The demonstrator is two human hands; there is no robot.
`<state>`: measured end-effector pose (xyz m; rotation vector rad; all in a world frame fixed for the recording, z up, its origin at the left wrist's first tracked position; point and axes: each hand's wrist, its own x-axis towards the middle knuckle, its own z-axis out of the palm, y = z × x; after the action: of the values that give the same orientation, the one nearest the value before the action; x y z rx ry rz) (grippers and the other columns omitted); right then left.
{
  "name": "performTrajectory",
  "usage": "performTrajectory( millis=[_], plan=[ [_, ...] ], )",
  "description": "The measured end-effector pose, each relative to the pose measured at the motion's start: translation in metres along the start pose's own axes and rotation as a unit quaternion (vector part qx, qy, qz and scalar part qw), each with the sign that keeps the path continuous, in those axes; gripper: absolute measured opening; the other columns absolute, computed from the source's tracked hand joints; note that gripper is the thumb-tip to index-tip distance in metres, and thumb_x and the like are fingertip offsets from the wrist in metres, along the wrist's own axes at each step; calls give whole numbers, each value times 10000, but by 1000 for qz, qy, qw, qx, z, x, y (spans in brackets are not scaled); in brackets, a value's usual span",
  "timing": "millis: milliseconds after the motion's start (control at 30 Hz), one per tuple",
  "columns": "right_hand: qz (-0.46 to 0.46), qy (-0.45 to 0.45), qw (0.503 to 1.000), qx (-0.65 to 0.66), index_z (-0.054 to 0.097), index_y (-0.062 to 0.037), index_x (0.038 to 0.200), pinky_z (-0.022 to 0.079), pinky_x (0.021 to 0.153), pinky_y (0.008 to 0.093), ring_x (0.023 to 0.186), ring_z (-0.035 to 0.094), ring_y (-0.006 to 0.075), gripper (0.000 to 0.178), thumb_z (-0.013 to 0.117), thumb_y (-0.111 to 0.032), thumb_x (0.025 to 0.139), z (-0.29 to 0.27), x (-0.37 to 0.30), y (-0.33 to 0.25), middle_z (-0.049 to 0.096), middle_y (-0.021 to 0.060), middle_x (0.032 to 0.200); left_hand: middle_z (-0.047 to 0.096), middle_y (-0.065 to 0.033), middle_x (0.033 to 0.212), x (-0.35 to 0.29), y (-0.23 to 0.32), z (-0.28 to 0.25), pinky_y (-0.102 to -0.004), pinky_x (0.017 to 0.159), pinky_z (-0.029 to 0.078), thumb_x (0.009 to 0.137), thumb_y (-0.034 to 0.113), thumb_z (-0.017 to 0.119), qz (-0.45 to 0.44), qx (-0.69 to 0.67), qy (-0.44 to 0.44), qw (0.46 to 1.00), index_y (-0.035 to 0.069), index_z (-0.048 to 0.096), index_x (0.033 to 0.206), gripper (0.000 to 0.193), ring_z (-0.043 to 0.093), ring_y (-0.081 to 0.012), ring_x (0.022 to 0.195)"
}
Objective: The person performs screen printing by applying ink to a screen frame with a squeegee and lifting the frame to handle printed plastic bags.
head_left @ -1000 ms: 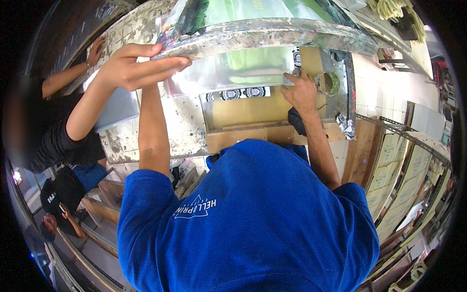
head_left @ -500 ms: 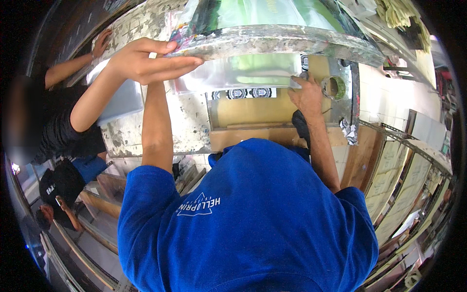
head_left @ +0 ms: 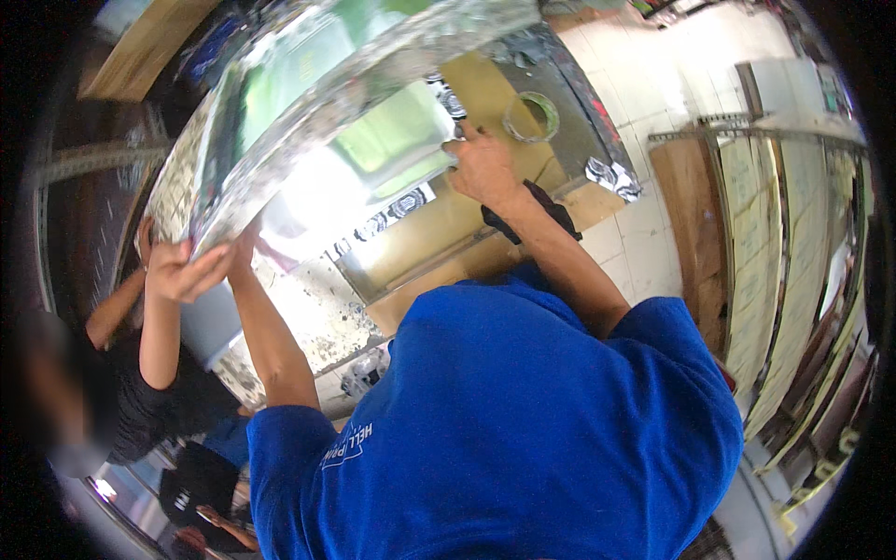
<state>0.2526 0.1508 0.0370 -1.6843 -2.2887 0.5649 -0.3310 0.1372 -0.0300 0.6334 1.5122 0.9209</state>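
My right hand [head_left: 485, 168] pinches the right edge of a clear plastic sheet [head_left: 397, 135], which carries green and white reflections. Below and right of the sheet show strips with black-and-white round prints [head_left: 401, 213], on a tan board [head_left: 397, 257]. A paint-stained screen-printing frame [head_left: 341, 103] is tilted up above the sheet, its mesh green and white. My left forearm [head_left: 271, 327] reaches up beneath the frame's left end; the left hand [head_left: 245, 247] is mostly hidden there. A co-worker's hand [head_left: 191, 269] grips that same corner, and another hand [head_left: 145, 241] is beside it.
A greenish tape roll [head_left: 553, 117] lies right of my right hand, with crumpled printed paper [head_left: 613, 179] at the board's right edge. Dark cloth [head_left: 534, 215] sits under my right forearm. Racks of upright frames [head_left: 756, 271] stand right; the co-worker's dark sleeve [head_left: 154, 401] is left.
The view has turned, so the frame now slants down to the left. The co-worker's hand stays on the frame's corner, and my right hand stays at the sheet's edge.
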Motion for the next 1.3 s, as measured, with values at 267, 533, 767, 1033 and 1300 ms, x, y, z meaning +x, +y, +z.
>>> performTrajectory(
  millis=[267, 533, 767, 1033, 1300],
  plan=[
    [25, -18, 997, 69, 683, -16, 1007, 529, 897, 496, 1013, 628, 448, 327, 680, -92, 689, -9, 0, 4, 626, 232, 1125, 627, -115, 1181, 16, -23, -13, -317, 866, 542, 970, 85, 561, 57, 83, 71, 992, -50, 553, 1238, 300, 645, -205, 969],
    [10, -21, 990, 140, 678, -2, 1107, 516, 930, 491, 1002, 628, 445, 416, 678, -81, 699, -7, -4, 18, 614, 245, 1101, 621, -110, 1200, -22, 11, 16, -338, 904, 518, 950, 90, 579, 160, 92, 136, 973, -38, 552, 1250, 327, 631, -223, 1005],
    [-5, 39, 989, 144, 685, 38, 893, 546, 867, 472, 933, 638, 436, 251, 650, -68, 667, 1, -6, 19, 643, 257, 966, 615, -105, 1217, -40, 32, 36, -357, 938, 498, 933, 94, 595, 231, 96, 149, 957, -29, 552, 1261, 353, 618, -239, 1037],
    [36, 51, 981, 182, 670, 38, 1070, 564, 804, 459, 865, 674, 425, 358, 681, -87, 734, -28, -2, 7, 665, 257, 1012, 609, -101, 1236, -79, 73, 35, -378, 977, 475, 912, 98, 613, 306, 92, 136, 938, -17, 552, 1273, 384, 603, -256, 1073],
    [7, 96, 710, 697, 657, 79, 1069, 584, 661, 289, 769, 711, 175, 300, 682, -47, 798, -119, 21, -10, 742, 136, 927, 603, -96, 1256, -58, 63, 28, -399, 1015, 451, 892, 103, 631, 260, 65, 85, 960, -6, 552, 1285, 416, 589, -274, 1108]
  ],
)
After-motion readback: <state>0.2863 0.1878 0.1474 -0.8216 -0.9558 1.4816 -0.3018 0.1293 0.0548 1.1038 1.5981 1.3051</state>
